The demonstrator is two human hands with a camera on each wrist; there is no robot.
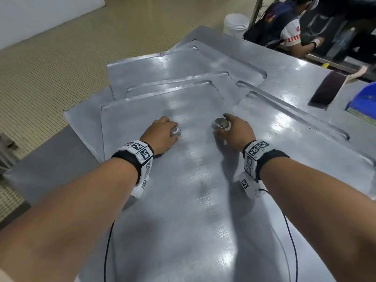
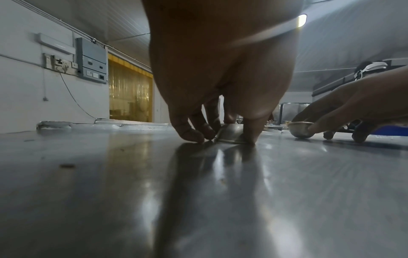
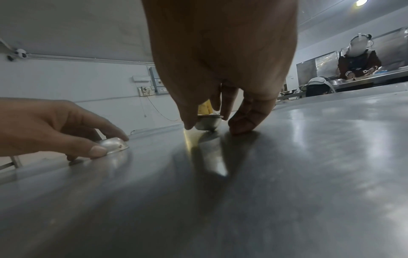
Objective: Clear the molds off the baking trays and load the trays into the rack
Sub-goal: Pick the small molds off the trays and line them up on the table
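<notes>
Several flat metal baking trays lie overlapped on the steel table; the top tray (image 1: 183, 180) is under both my hands. My left hand (image 1: 162, 133) curls over a small metal mold (image 1: 176, 132) that lies upside down on the tray, fingers and thumb pinching its sides (image 2: 229, 134). My right hand (image 1: 230, 129) holds a second small mold (image 1: 221, 123), which stands mouth up and tilted, between thumb and fingers (image 3: 208, 123). In the left wrist view the right hand's mold (image 2: 300, 130) sits on the tray surface.
More trays (image 1: 183, 64) fan out behind the top one. A dark brush or scraper (image 1: 327, 88) and a blue crate (image 1: 364, 98) sit at the right. A white bucket (image 1: 236, 24) stands on the floor beyond the table, and people work at the back right.
</notes>
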